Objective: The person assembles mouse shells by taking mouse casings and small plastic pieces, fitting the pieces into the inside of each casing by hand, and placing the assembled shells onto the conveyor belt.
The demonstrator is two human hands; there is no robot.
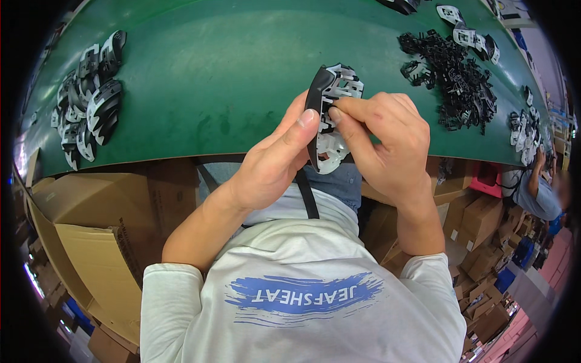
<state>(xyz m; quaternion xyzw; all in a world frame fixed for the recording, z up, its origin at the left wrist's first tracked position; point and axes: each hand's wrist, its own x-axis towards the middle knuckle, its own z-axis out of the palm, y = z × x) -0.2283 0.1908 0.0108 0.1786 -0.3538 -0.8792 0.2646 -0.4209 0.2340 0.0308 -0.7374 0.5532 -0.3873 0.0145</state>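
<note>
Upright above the near table edge is a curved plastic shell point(315, 136), black outside, with a white and black ribbed frame inside. My left hand point(272, 154) is closed round its black outer side, the thumb lying along it. The thumb and forefinger of my right hand point(387, 136) are pinched together against the inner side, around the middle of the shell. Something small and dark shows at those fingertips, but my fingers hide what it is.
A heap of small black plastic parts point(460, 85) lies right on the green table point(212, 72). Similar black-and-white shells point(91, 91) are piled left; white-and-black pieces point(475, 39) lie far right. Cardboard boxes point(103, 199) stand below the edge. Another person point(538, 193) works at right.
</note>
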